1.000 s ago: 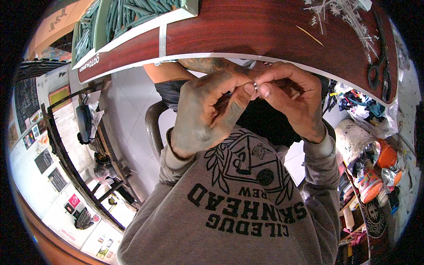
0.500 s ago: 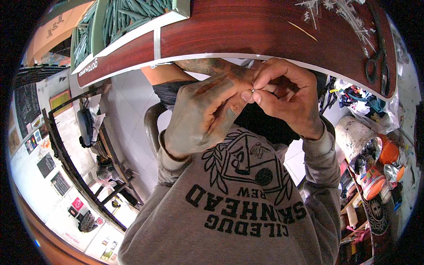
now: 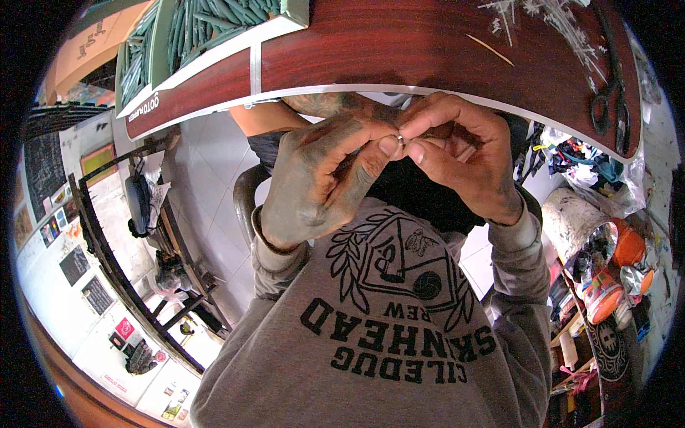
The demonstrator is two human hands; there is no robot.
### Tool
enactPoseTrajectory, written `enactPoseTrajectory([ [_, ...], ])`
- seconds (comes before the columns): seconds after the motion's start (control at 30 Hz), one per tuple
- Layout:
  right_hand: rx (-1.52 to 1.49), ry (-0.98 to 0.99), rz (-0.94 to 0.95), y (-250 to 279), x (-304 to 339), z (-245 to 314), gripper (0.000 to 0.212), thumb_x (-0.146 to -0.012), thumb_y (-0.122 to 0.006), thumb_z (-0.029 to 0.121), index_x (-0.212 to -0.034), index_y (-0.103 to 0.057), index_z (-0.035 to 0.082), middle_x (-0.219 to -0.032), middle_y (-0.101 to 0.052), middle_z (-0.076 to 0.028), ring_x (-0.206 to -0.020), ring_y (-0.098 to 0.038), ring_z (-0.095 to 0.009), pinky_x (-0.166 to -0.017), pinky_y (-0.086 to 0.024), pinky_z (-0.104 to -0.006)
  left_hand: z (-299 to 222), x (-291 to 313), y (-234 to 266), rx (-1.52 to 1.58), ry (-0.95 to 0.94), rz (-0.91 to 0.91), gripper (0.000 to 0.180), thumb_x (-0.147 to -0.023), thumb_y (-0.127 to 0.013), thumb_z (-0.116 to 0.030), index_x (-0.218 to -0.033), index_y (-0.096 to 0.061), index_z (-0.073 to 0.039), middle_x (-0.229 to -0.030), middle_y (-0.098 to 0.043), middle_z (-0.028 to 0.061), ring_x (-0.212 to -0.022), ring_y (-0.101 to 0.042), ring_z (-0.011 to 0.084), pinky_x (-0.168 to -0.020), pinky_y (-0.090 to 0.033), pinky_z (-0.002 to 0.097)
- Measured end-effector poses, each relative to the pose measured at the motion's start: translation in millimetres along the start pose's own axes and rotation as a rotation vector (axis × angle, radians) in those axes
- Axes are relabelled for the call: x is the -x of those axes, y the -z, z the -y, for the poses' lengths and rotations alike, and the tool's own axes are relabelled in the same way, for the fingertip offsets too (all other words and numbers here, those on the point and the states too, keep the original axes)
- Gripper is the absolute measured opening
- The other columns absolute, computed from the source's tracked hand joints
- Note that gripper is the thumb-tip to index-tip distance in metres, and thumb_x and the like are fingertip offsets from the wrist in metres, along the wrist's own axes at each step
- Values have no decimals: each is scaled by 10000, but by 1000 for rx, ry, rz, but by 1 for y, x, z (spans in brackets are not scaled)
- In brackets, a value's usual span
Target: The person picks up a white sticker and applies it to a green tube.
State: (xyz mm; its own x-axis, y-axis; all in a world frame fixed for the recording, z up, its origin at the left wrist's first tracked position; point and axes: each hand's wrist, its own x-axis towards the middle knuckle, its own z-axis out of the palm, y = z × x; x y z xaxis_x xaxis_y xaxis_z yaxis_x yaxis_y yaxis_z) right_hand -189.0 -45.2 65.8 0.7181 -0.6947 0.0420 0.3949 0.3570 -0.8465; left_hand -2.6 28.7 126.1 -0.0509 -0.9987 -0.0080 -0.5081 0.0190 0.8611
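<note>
A tiny pale, shiny piece [image 3: 401, 140] is pinched between the fingertips of both hands, just off the table's near edge; it is too small to name. My left hand [image 3: 314, 178] grips it from the left with thumb and forefinger, its back turned up. From the right, my right hand [image 3: 474, 153] meets it with thumb and forefinger, the other fingers curled behind. The fingertips of the two hands nearly touch and cover most of the piece.
The dark red wooden table [image 3: 399, 50] has a pale rim. On it lie a thin wooden stick [image 3: 489, 50], whitish slivers [image 3: 556, 28] and black scissors [image 3: 610, 107]. A green box [image 3: 296, 18] at far left holds several slim green pieces [image 3: 214, 28]. Orange-lidded containers [image 3: 603, 296] stand lower right.
Both hands' fingertips have shifted slightly left and up. My left hand has tilted a little, and more of the tiny piece shows between the fingers.
</note>
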Motion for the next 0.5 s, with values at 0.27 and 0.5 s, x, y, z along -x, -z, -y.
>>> enactPoseTrajectory([
  [0.27,127,33,-10,3,0,1,110,-878,-669,-22,-981,-633,-30,-971,-638,-73,-935,-632,-129,-872,-543,-288,0,0,-1,-52,-37,11,187,-978,-573,-158,-972,-687,-9,-771,-650,80,-644,-595,188,-610,-470,303],
  [0.5,194,57,7,5,0,-1,134,-842,-718,-5,-949,-637,-3,-935,-634,-51,-886,-622,-99,-786,-536,-253,-3,-1,1,-117,-77,73,150,-959,-586,-127,-974,-683,-14,-725,-603,107,-641,-601,260,-589,-447,341],
])
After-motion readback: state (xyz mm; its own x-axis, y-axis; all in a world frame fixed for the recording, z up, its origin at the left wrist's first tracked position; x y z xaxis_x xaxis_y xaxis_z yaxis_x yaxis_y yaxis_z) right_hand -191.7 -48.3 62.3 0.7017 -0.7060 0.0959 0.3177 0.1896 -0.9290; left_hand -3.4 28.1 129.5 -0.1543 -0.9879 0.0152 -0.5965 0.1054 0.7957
